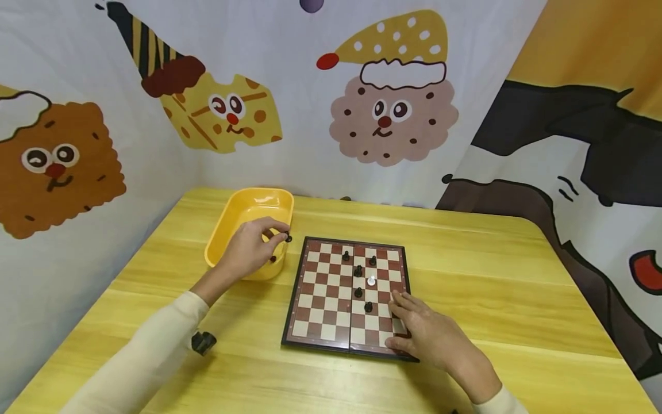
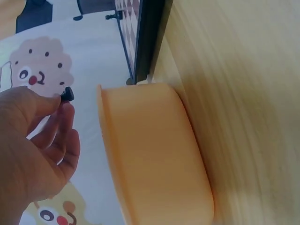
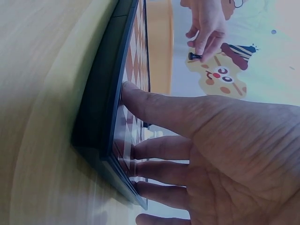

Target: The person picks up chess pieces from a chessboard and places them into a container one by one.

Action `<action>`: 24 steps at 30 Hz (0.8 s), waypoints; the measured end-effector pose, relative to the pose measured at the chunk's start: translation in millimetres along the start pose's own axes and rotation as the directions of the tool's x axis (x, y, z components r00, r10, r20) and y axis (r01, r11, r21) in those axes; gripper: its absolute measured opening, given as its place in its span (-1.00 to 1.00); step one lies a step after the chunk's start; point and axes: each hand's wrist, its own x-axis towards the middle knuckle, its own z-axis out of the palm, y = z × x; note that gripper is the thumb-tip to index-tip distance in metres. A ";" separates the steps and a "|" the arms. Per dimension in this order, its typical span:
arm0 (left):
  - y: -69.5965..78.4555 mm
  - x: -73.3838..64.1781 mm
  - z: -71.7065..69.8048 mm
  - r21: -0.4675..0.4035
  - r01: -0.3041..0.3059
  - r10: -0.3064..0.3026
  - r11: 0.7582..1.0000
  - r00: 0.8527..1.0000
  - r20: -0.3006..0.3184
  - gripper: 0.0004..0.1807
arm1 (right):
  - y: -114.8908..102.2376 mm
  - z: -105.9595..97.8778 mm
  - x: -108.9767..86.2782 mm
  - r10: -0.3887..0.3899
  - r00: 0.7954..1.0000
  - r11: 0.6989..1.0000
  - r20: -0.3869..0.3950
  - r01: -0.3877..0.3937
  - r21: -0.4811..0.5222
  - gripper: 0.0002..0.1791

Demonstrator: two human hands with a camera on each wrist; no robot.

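Note:
Above the right side of the yellow plastic tub (image 1: 216,234), my left hand (image 1: 250,247) pinches a small black chess piece (image 2: 67,94) between thumb and fingertips. My right hand (image 1: 434,336) rests with fairly straight fingers on the right part of the chessboard (image 1: 322,302), its thumb near the front right corner. On the board stand several black chess pieces (image 1: 368,307) and one white chess piece (image 1: 371,280), mostly around the middle and right half. The right wrist view shows the thumb and fingertips touching the board's surface close to its dark rim.
The tub stands left of the board on a wooden table (image 1: 507,287). A wall cloth (image 1: 300,138) with cartoon prints hangs behind and beside the table. A small black device (image 1: 204,342) is by the left sleeve.

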 end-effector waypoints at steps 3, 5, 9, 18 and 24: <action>-4.5 -1.8 -3.9 0.046 0.012 -0.011 0.999 1.000 -0.017 -0.83 | -0.7 1.1 1.6 -0.008 1.000 1.000 0.007 0.008 0.004 -0.23; -6.9 -2.8 -4.8 0.066 0.008 -0.006 0.998 1.000 -0.030 -0.83 | -1.0 0.9 2.2 -0.011 1.000 1.000 0.011 0.011 0.004 -0.22; -10.8 -4.2 -5.1 0.087 -0.026 0.031 0.996 0.998 -0.059 -0.82 | -0.9 -1.8 2.8 -0.011 1.000 1.000 0.009 0.011 -0.012 -0.24; -19.3 -16.7 -12.0 0.097 -0.009 0.016 0.995 0.998 -0.066 -0.80 | -0.6 -1.3 3.0 -0.019 1.000 1.000 0.014 0.019 -0.019 -0.24; -29.5 -28.3 -19.6 0.103 0.007 -0.002 0.995 0.999 -0.049 -0.73 | -1.4 0.7 5.5 -0.023 1.000 1.000 0.009 0.023 -0.021 -0.24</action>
